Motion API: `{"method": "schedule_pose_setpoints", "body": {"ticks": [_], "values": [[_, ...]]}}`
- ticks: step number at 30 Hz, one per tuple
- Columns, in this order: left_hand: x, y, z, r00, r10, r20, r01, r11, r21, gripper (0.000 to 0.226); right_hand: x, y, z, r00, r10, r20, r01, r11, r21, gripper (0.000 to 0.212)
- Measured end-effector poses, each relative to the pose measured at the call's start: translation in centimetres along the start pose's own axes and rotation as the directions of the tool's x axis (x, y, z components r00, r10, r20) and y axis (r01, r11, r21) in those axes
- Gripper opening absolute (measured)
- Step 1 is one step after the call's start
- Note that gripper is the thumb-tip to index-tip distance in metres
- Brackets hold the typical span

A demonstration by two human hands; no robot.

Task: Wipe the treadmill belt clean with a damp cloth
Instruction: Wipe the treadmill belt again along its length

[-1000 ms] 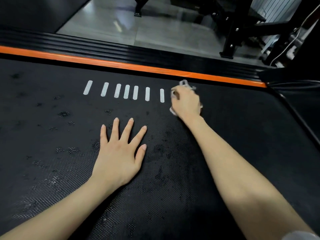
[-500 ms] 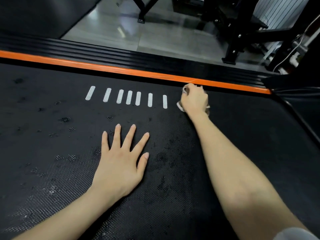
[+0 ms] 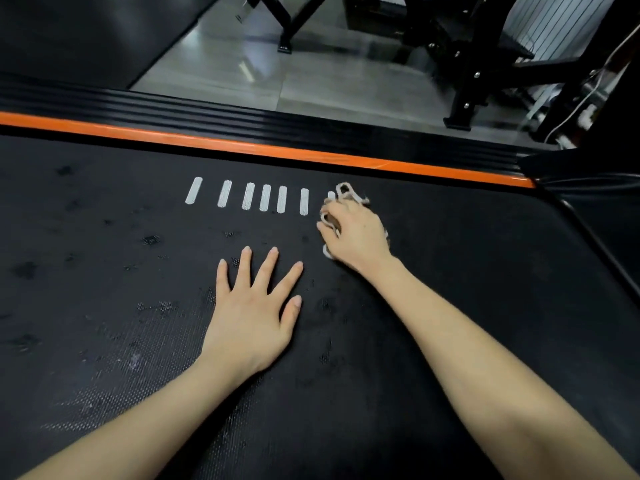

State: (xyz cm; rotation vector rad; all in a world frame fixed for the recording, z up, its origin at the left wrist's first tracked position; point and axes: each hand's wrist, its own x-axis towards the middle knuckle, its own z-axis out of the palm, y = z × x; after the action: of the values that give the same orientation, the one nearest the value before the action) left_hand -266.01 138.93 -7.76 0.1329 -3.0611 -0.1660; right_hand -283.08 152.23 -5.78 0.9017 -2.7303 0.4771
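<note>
Left hand (image 3: 249, 313) is lying flat, fingers spread; right hand (image 3: 356, 233), at two o'clock, is clutching one cloth (image 3: 353, 197). Seven marks (image 3: 265, 201) are lining the black belt (image 3: 485, 271) by an orange rail (image 3: 242, 145).

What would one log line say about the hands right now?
right hand: grips cloth on belt | left hand: flat on belt, fingers spread | cloth: at end of white marks

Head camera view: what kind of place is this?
Probably a gym: a black treadmill belt edged by an orange strip fills the foreground, and black metal equipment frames stand on the grey floor beyond.
</note>
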Motion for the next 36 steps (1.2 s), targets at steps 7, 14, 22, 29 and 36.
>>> {"method": "schedule_pose_setpoints", "body": {"ticks": [7, 14, 22, 29, 36], "values": [[-0.4, 0.3, 0.0, 1.000, -0.010, 0.003, 0.010, 1.000, -0.013, 0.063, -18.2, -5.2, -4.9, 0.985, -0.161, 0.066, 0.151, 0.979, 0.134, 0.030], [-0.4, 0.3, 0.0, 1.000, -0.021, -0.001, 0.021, 1.000, -0.012, 0.068, -11.0, -2.5, -3.9, 0.984, -0.040, 0.175, 0.044, 0.999, -0.019, 0.039], [-0.3, 0.4, -0.4, 1.000, -0.021, 0.023, 0.021, 1.000, -0.003, 0.056, -17.6, -6.3, -5.1, 0.998, -0.013, 0.062, 0.006, 0.995, 0.104, 0.032], [-1.6, -0.1, -1.5, 0.998, -0.030, 0.051, 0.037, 0.991, -0.129, 0.051, -22.2, -6.2, -6.2, 0.941, -0.288, 0.178, 0.272, 0.956, 0.109, 0.034], [-12.8, -3.2, -3.0, 0.998, -0.058, -0.017, 0.056, 0.994, -0.093, 0.057, -15.9, -7.7, -4.9, 0.977, 0.200, 0.078, -0.203, 0.979, 0.028, 0.024]]}}
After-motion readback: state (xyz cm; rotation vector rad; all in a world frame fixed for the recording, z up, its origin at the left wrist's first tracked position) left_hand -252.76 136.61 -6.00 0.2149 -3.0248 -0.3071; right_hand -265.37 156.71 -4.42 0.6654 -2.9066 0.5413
